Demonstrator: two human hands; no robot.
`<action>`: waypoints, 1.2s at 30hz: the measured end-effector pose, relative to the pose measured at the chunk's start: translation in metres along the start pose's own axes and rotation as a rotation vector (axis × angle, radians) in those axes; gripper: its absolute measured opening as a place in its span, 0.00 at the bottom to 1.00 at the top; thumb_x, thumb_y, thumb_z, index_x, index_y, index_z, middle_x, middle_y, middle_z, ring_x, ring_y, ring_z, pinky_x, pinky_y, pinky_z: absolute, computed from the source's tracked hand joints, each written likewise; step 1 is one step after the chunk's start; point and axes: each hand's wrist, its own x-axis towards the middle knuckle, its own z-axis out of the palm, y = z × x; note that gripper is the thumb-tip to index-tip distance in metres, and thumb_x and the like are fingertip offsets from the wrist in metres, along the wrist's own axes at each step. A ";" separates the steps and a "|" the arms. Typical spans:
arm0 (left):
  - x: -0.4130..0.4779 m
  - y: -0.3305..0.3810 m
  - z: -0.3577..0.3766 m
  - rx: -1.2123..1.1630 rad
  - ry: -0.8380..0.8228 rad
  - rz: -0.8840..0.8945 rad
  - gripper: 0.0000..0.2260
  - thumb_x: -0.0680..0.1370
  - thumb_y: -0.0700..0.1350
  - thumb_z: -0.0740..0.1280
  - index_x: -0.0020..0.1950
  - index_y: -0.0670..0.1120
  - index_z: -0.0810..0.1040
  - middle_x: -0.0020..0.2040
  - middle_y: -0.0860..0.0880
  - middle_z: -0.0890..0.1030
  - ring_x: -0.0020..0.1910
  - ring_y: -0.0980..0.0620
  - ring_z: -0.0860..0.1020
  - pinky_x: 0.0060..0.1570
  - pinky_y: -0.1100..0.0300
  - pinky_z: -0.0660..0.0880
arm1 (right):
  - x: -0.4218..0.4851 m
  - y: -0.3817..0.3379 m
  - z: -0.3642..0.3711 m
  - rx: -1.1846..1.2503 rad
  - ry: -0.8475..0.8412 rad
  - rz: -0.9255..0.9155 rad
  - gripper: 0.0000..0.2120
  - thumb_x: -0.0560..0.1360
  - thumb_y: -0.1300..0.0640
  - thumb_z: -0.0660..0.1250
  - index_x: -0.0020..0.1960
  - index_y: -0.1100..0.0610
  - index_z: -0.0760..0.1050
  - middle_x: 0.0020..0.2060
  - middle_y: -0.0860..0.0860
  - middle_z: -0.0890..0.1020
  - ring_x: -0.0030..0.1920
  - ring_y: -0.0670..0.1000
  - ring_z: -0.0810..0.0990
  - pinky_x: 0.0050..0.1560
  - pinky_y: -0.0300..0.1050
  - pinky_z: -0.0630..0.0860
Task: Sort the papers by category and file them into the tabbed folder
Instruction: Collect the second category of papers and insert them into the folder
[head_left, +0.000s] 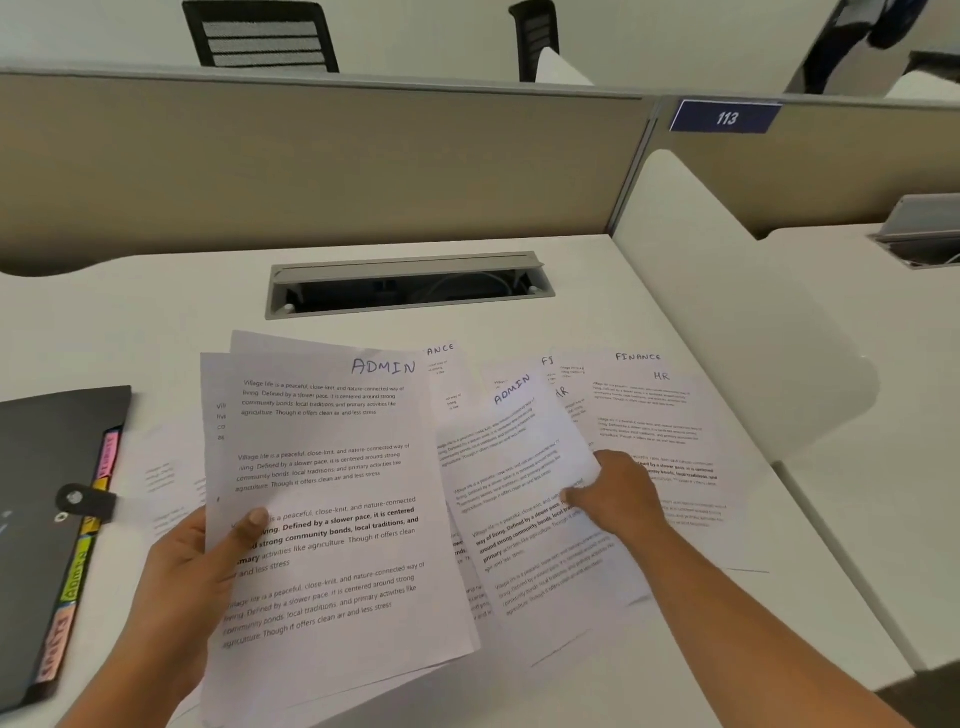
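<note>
Right of the closed black tabbed folder (57, 519), the left hand (182, 577) grips a small stack of sheets headed ADMIN (332, 499), thumb pressed on the top page. Farther right, the right hand (618, 499) pinches a second ADMIN sheet (519, 467), partly lifted from the spread of FINANCE and HR papers (654, 410) on the desk (701, 322). Sorting appears only begun: one category is being gathered, the others lie mixed, and nothing looks filed.

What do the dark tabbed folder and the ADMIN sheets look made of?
The dark grey tabbed folder looks like matte plastic, with a faint sheen and stiff flat cover, though coated card is possible. The white ADMIN-marked sheets in the left hand look like thin office paper, flexing and slightly translucent.
</note>
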 end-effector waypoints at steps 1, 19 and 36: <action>0.000 0.000 -0.001 0.001 0.002 -0.002 0.07 0.77 0.44 0.68 0.55 0.45 0.80 0.47 0.40 0.85 0.44 0.35 0.83 0.43 0.43 0.80 | -0.001 -0.001 0.002 -0.044 0.028 0.005 0.15 0.66 0.51 0.78 0.49 0.54 0.78 0.44 0.49 0.83 0.43 0.51 0.80 0.42 0.44 0.78; 0.000 -0.004 -0.008 0.004 0.012 -0.010 0.07 0.78 0.44 0.68 0.54 0.46 0.81 0.46 0.40 0.86 0.43 0.35 0.83 0.44 0.40 0.80 | 0.014 -0.021 0.012 -0.295 0.025 0.058 0.35 0.69 0.42 0.74 0.72 0.52 0.67 0.64 0.55 0.71 0.65 0.58 0.69 0.57 0.53 0.75; 0.002 0.002 -0.014 -0.004 0.048 -0.016 0.07 0.78 0.45 0.68 0.55 0.47 0.80 0.45 0.42 0.86 0.43 0.34 0.83 0.44 0.36 0.80 | 0.037 -0.026 -0.001 -0.148 -0.153 -0.020 0.16 0.61 0.56 0.82 0.41 0.55 0.76 0.41 0.50 0.82 0.42 0.52 0.81 0.43 0.45 0.77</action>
